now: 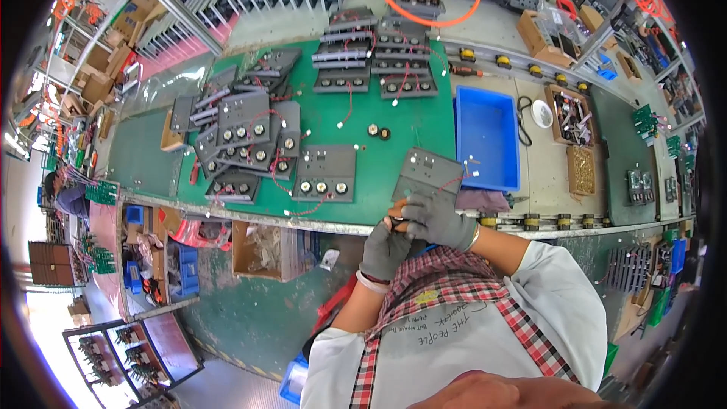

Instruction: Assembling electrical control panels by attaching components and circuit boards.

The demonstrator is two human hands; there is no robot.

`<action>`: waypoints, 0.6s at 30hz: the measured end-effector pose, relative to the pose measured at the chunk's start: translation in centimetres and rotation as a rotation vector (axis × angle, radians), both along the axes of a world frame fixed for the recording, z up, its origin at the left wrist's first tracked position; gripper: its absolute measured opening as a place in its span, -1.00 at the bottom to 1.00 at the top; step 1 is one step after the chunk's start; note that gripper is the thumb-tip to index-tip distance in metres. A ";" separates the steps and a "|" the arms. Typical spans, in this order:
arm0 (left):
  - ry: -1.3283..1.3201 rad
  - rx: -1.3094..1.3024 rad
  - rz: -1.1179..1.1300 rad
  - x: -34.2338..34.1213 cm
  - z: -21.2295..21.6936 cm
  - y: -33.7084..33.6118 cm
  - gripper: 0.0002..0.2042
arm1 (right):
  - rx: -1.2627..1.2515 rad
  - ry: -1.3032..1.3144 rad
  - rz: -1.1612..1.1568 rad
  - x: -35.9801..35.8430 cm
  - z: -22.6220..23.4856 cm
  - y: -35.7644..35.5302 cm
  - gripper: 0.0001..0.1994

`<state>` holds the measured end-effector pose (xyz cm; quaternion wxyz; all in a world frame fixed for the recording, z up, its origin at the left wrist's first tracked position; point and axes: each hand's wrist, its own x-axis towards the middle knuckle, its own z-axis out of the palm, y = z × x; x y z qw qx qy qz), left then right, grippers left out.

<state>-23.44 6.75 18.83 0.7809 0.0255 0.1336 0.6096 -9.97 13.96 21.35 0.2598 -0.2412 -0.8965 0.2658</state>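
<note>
At the bench's front edge my two hands meet, both in grey gloves with bare fingertips. My left hand [385, 251] is closed, its fingertips pinched at a small dark part [395, 221] mostly hidden by fingers. My right hand [443, 221] curls over the same spot from the right, its fingers bent and closed; what it grips is covered. Just beyond the hands lies a dark grey panel [425, 170] with a red wire, its near edge behind my right hand. To the left rests a similar panel [324, 174] with three round metal-centred parts. Two small round parts [373, 129] sit farther back.
Stacked grey panels [244, 123] cover the green mat's left, with more piles [405, 57] at the back. A blue bin [488, 136] stands right of the panel, a purple cloth [483, 200] before it. Farther right are a white tape roll [541, 113] and a box of screws [581, 170].
</note>
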 end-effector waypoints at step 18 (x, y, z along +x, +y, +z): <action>-0.027 -0.637 0.082 -1.2 -15.5 -8.4 -0.79 | -0.395 0.031 -0.251 0.7 -12.9 3.2 -0.76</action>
